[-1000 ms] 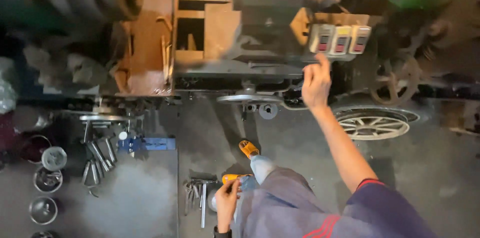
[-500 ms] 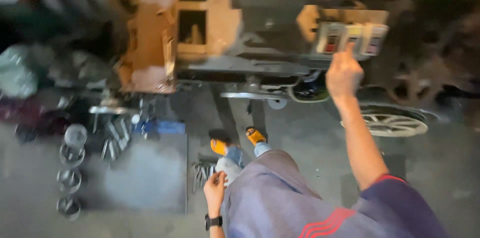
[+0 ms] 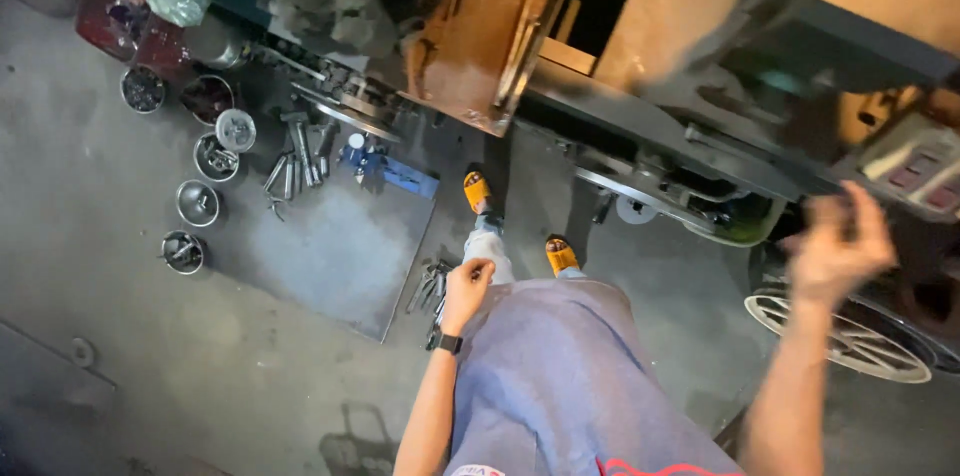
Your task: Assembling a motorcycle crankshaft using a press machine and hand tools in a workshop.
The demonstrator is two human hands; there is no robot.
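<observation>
While my right hand (image 3: 835, 251) hangs blurred and loosely spread, gripping nothing, just short of the machine's button panel (image 3: 915, 164), my left hand (image 3: 467, 288) rests half-curled and empty at my hip. No button is pressed yet, I judge.

I see grey concrete floor (image 3: 120, 356), flat metal sheet (image 3: 330, 256) on it, small round tins (image 3: 198, 202) at its left, loose wrenches (image 3: 430, 286), blue clamp (image 3: 385, 168), spoked wheel (image 3: 850, 336)
</observation>
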